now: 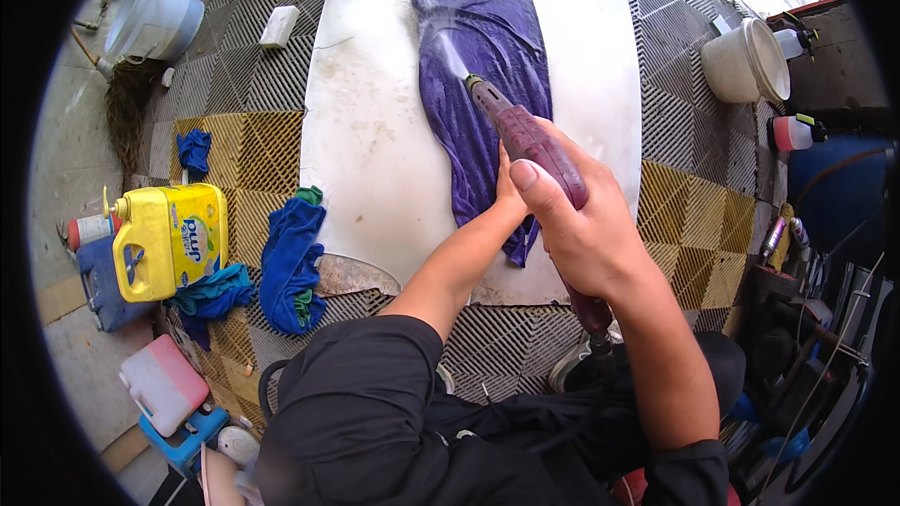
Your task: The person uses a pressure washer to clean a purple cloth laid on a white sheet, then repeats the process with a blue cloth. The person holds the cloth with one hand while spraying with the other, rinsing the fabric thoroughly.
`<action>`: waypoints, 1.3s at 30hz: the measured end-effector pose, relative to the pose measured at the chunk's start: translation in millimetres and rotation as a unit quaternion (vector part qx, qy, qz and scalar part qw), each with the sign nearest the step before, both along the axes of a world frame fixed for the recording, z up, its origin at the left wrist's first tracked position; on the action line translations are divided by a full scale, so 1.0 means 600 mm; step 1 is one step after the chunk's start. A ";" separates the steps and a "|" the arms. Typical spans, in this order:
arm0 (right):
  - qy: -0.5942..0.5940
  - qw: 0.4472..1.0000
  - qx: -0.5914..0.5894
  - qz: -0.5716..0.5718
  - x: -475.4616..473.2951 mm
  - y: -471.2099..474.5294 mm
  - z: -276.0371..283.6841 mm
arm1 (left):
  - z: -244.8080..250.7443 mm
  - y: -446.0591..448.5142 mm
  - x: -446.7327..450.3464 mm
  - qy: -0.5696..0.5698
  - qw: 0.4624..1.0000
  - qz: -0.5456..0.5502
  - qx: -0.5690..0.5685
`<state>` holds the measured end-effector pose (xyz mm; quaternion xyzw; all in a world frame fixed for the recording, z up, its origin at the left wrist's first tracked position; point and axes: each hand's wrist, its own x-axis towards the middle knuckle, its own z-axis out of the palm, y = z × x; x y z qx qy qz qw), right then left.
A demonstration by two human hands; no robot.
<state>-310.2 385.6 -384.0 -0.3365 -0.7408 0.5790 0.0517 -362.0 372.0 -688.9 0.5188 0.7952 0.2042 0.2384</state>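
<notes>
My right hand (590, 225) grips a dark red pressure-washer spray gun (538, 144) by its handle. Spray leaves the nozzle and strikes the upper left of a wet purple cloth (481, 49). The cloth lies spread lengthwise, with folds, on a stained white board (373, 119). My left hand (511, 190) is over the cloth's lower part, mostly hidden behind the gun and my right hand. Whether its fingers hold or only touch the cloth cannot be seen. A hose connection (600, 343) runs down from the gun's handle.
Blue cloths (288, 263) lie left of the board, near a yellow pump jug (190, 239). A white bucket (158, 17) stands far left, a cream bucket (738, 63) at right. A white block (279, 27) rests on the grating floor (242, 84). Dark equipment (780, 337) crowds the right.
</notes>
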 end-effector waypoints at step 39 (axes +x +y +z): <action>-0.041 0.998 -0.039 -0.007 0.041 -0.008 -0.010 | -0.087 -0.030 0.012 -0.383 0.896 0.034 0.222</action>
